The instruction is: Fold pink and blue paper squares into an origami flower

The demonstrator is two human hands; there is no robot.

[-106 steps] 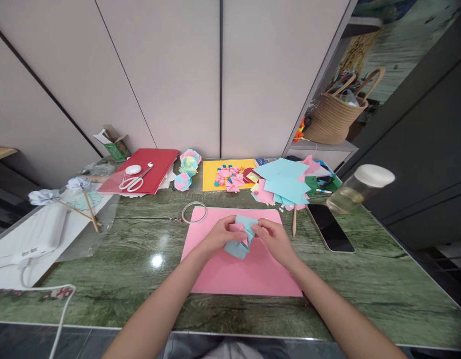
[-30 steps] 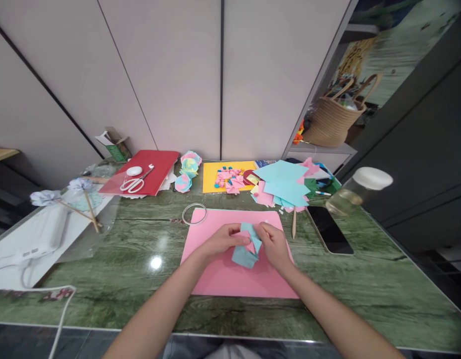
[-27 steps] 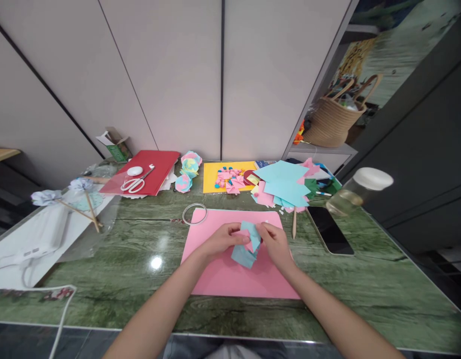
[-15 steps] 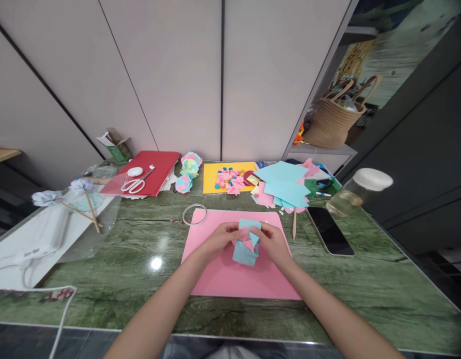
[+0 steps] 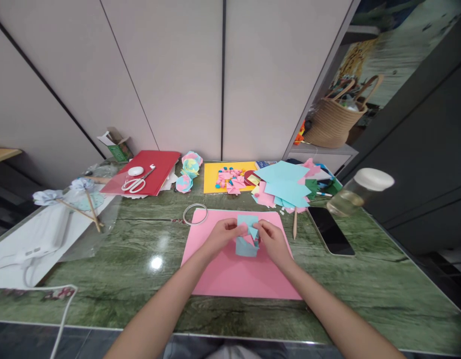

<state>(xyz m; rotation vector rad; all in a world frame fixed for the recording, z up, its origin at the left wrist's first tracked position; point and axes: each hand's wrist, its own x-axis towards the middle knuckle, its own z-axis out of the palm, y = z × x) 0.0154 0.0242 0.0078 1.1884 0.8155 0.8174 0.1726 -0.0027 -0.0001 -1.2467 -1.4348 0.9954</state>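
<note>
Between my two hands is a light blue and pink folded paper piece, its blue parts showing above and below the pink middle. My left hand pinches its left side, thumb on the pink part. On the other side my right hand has thumb and fingers closed on the right edge. Both hands are over a pink paper sheet lying on the green table. A white ring overlaps the sheet's upper left corner.
At the back are a red folder with scissors, paper flowers, a yellow sheet with small pink and blue pieces, and blue paper sheets. To the right lie a phone and a lidded bottle.
The folded paper has turned more upright and tipped, so it looks shorter. My hands have shifted slightly with it, still gripping both sides.
</note>
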